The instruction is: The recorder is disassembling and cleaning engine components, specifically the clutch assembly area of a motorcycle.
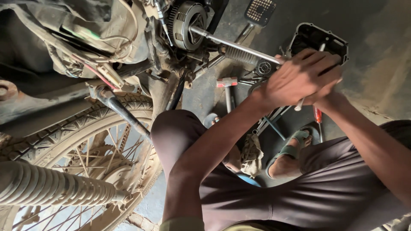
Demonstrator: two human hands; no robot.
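A long steel wrench bar [239, 46] runs from the exposed clutch assembly [186, 23] of a motorcycle, at about eleven o'clock in the view, down and out toward two o'clock, where both hands meet on its outer end. The socket end sits on the centre of the clutch; the handle end disappears under the fingers. The left hand [299, 77] lies on top, fingers curled tight round the bar, knuckles toward the camera. The right hand [329, 92] is tucked beneath and behind it, mostly hidden; it seems closed on the same handle, though how its fingers lie cannot be told. A thin pale rod sticks out below the hands toward six o'clock.

Just beyond the hands, at one o'clock, a removed engine cover [319, 40] lies open side up on the concrete floor [376, 64]. At twelve o'clock from it is a ribbed foot pedal [260, 10]. At nine o'clock from the hands a small hammer [227, 85] with a red-marked head lies on the floor, and at six o'clock a red-handled screwdriver [317, 115]. A sandalled foot [291, 154] rests below that. The dusty rear tyre [81, 128] and exhaust pipe [51, 186] fill the seven to nine o'clock part of the view.
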